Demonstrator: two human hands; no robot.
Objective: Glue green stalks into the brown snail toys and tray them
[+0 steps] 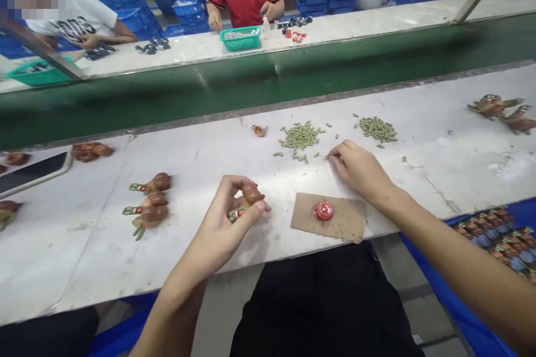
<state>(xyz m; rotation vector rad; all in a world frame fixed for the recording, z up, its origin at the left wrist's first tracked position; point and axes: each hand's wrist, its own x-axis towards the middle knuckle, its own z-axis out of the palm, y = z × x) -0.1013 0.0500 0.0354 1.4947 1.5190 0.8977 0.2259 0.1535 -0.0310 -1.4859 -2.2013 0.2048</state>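
Note:
My left hand (228, 223) is closed around a brown and green figurine (252, 194) above the white table. Farther right, my right hand (349, 167) pinches at a small green piece (328, 158), mostly covered by the fingertips. Just beyond it lie two piles of small green pieces, the left pile (300, 136) and the right pile (378, 129). Between my forearms a cardboard piece (345, 220) carries a glossy red blob (324, 211). Several brown and green figurines (154, 213) rest to the left of my left hand.
A small brown part (259, 131) lies past my left hand. At the far left is a phone (37, 172). More figurines (494, 106) are at the far right, and a blue crate (439, 273) stands below the edge. Two people sit across the green belt (234, 83).

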